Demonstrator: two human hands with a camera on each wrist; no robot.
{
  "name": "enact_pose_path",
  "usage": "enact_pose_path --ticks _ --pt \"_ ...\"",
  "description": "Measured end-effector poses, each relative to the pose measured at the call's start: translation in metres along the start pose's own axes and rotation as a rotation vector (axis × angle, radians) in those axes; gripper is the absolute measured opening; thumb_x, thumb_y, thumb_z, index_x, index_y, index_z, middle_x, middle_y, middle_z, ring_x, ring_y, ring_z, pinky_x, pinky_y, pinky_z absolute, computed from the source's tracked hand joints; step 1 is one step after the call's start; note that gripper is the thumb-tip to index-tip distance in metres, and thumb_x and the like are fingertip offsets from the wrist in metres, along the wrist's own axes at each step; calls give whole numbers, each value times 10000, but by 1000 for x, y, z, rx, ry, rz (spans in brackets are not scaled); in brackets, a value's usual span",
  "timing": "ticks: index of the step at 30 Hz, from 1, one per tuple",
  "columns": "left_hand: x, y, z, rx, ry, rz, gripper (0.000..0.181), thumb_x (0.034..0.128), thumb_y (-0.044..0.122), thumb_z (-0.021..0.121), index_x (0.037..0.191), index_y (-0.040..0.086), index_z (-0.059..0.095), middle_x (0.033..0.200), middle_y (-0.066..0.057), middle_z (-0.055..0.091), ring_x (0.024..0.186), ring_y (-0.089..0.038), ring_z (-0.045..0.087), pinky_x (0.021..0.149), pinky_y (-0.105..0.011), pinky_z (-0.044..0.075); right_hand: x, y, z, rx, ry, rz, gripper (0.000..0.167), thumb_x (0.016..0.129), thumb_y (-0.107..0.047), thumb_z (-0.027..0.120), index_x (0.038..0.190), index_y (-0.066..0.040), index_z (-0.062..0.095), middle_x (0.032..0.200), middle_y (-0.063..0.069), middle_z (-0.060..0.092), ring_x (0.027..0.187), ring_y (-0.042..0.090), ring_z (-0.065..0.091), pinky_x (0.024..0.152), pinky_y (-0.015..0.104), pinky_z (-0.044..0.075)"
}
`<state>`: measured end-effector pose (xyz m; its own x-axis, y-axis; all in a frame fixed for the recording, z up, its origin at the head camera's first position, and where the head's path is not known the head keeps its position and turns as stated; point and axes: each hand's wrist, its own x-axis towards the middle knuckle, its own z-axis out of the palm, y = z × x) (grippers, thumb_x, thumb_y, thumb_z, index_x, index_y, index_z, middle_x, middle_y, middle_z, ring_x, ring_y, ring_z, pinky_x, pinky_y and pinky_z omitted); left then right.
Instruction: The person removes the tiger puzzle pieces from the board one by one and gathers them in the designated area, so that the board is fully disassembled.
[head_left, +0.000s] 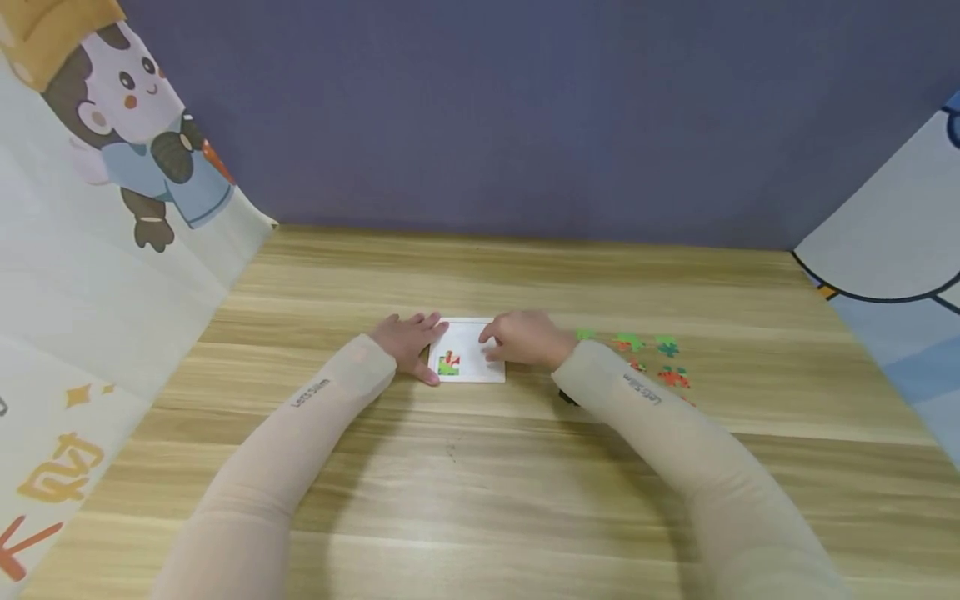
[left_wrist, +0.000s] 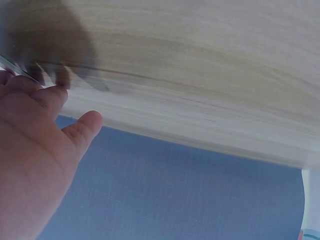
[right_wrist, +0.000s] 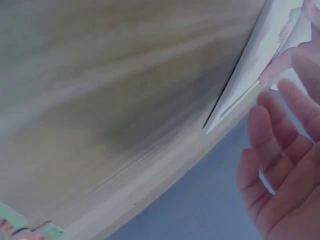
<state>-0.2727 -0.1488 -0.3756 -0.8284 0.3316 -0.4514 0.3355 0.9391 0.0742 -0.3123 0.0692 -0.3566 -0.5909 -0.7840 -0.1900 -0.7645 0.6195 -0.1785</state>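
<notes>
A white puzzle tray [head_left: 472, 375] lies flat on the table. In its lower left corner sits a small patch of green and red jigsaw pieces [head_left: 448, 364]. My left hand [head_left: 410, 343] rests at the tray's left edge, fingers spread; in the left wrist view this hand [left_wrist: 37, 120] has its fingertips at the tray's rim. Over the right part of the tray hovers my right hand [head_left: 528, 337], fingers loosely bent. In the right wrist view no piece shows in the right hand [right_wrist: 285, 160], though its thumb side is partly hidden.
Loose jigsaw pieces [head_left: 673, 377] in green and red lie on the wooden table [head_left: 480, 500] right of the tray, some hidden by the right forearm. A small black object [head_left: 568, 398] shows beside that sleeve. A dark blue panel [head_left: 480, 125] stands behind the table.
</notes>
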Motion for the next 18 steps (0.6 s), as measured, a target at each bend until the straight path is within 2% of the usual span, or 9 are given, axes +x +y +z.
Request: enact_pose_path --ticks 5,10,13,18 --pt "0 1 0 3 9 6 1037 794 574 677 1537 71 156 1584 -140 74 1440 -338 131 1122 -570 124 9 -9 -1 -6 -61 -24 339 885 -257 702 1207 -154 680 1001 1 678 867 126 616 755 332 515" --pt "-3 4 -1 25 27 8 1023 795 561 685 1531 59 182 1579 -150 106 1437 -340 148 1118 -574 137 16 -22 1 -115 -98 -99 375 876 -276 707 1240 -196 663 1150 47 666 1030 190 633 846 405 520" --pt "-4 4 -2 36 35 10 1012 799 554 687 1525 48 198 1575 -159 125 1432 -346 166 1112 -580 154 20 -29 2 -151 -106 -103 377 888 -275 691 1259 -224 648 1147 43 663 1025 193 636 833 427 529" --pt "-5 4 -2 45 27 5 1012 802 564 678 1527 53 193 1579 -150 116 1435 -338 160 1113 -577 155 25 -36 5 -153 -101 -89 378 875 -266 697 1248 -227 652 1102 21 661 937 152 624 806 428 529"
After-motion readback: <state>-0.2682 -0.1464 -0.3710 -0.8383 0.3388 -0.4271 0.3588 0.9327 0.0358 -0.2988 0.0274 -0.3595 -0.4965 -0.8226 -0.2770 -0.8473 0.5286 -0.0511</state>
